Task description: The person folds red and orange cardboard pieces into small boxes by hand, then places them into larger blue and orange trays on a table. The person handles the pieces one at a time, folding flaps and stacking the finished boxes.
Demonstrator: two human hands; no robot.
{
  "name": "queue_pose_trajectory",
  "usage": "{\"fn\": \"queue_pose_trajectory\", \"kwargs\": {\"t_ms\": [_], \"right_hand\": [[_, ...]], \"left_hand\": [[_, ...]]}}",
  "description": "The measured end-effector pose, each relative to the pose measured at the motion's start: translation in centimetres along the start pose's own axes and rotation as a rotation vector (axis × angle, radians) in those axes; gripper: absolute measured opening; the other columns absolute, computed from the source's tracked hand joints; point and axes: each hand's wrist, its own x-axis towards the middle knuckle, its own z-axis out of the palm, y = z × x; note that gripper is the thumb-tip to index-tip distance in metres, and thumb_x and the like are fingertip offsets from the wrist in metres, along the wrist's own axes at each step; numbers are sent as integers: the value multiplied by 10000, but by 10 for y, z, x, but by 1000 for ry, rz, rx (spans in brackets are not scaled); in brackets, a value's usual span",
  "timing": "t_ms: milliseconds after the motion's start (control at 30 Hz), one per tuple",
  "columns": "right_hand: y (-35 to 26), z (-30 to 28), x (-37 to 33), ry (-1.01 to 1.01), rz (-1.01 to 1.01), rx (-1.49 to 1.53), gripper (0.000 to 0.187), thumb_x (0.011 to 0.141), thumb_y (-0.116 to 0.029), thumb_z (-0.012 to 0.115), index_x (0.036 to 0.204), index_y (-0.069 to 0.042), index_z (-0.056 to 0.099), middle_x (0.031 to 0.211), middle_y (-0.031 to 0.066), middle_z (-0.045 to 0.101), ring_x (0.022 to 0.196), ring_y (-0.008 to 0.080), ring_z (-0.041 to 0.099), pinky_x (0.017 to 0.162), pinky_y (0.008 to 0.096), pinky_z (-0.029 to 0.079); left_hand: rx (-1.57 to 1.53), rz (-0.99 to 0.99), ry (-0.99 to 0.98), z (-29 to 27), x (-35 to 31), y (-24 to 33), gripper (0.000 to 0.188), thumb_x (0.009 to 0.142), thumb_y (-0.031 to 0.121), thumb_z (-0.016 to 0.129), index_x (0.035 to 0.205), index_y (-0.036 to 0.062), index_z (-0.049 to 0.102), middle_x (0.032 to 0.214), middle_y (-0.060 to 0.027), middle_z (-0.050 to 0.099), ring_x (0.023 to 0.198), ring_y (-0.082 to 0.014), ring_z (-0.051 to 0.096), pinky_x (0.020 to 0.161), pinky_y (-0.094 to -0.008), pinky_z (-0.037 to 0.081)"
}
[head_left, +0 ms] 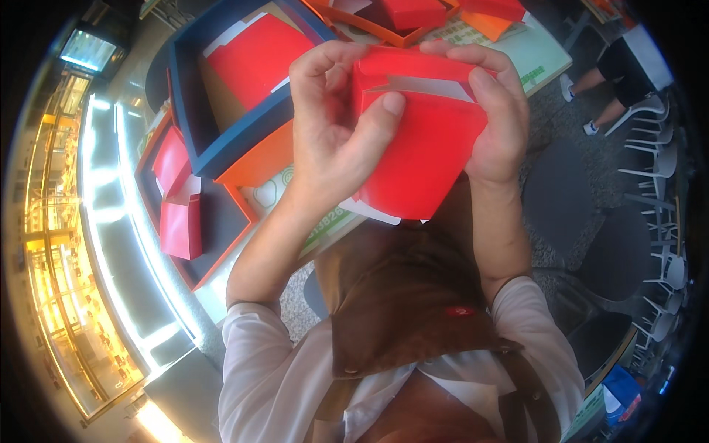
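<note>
Between my two hands I hold a red cardboard box [425, 151], partly folded, with a white inner edge showing along a gap near its far end. My left hand [332, 118] grips its left side, the thumb pressed on the red face just below the gap. My right hand [498, 111] wraps the right side, thumb along the upper right edge and fingers curled over the far end. White flaps stick out at the box's near end. Its underside is hidden.
Left of my hands, a blue open box [203, 159] contains red card pieces [258, 59]. An orange-edged tray [240, 210] below it holds pink-red folded boxes [181, 225]. More orange and red boxes [399, 18] lie at the table's [550, 55] far side. Chairs [653, 159] and a seated person's legs [602, 96] are at right.
</note>
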Motion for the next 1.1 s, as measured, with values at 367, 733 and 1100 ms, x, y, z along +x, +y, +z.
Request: {"fn": "queue_pose_trajectory", "kwargs": {"t_ms": [367,733,1100], "right_hand": [[9,-4,-1,23,-36,-10,209,1042,-97,517,1117,6,684,1188,174,729,1087,246,717,969,389,594],[12,-4,-1,46,-69,-118,182,1047,-74,541,1127,9,682,1133,161,749,1068,223,720,953,347,590],[15,-2,-3,-30,-126,-148,222,1032,-42,449,1137,53,620,1214,234,705,1128,305,697,1040,436,552]], "left_hand": [[38,-30,-30,-3,-4,-5,428,988,38,695,1304,36,406,1279,-165,595,1172,-215,639,996,-349,541],[32,-44,30,-2,-3,-1,350,1038,93,615,1330,24,436,1273,-150,610,1154,-182,617,994,-316,508],[25,-119,60,0,-1,17,251,1049,95,492,1286,14,509,1256,-121,631,1120,-165,609,990,-305,484]]}}
